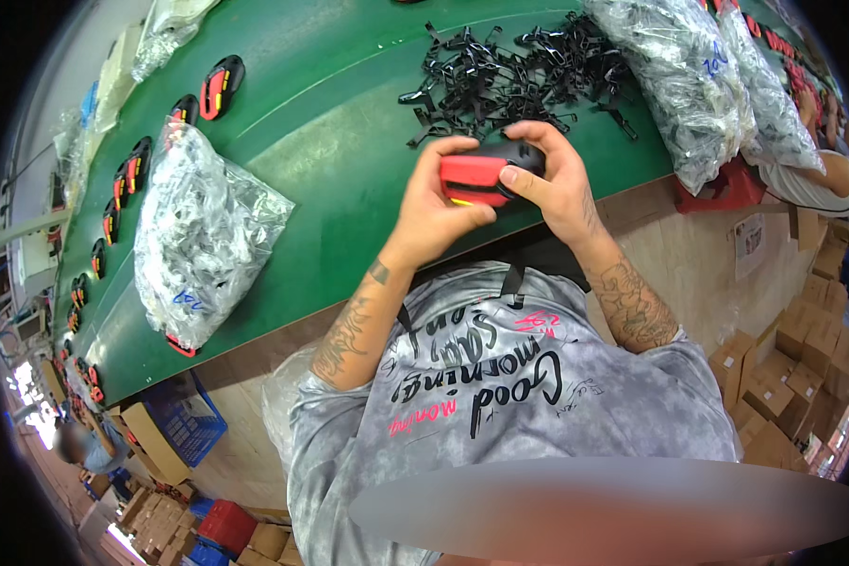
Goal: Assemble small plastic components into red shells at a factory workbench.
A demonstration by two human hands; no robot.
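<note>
Both my hands hold a red-and-black plastic device [472,175] with a small yellow accent, near the table's front edge. My left hand [426,209] grips its left end, thumb beneath and fingers over the top. Around the black right end curls my right hand [561,186], its thumb pressed on the upper face. Just beyond my hands lies a heap of small black plastic clips [509,80] on the green table [330,141]. What kind of device it is I cannot tell.
A clear bag of parts [193,241] lies on the left, beside a curving row of similar devices [221,88]. More filled bags [674,85] stand at the right near another person's arm [811,179]. Cardboard boxes [783,377] and a blue crate [196,420] sit below.
</note>
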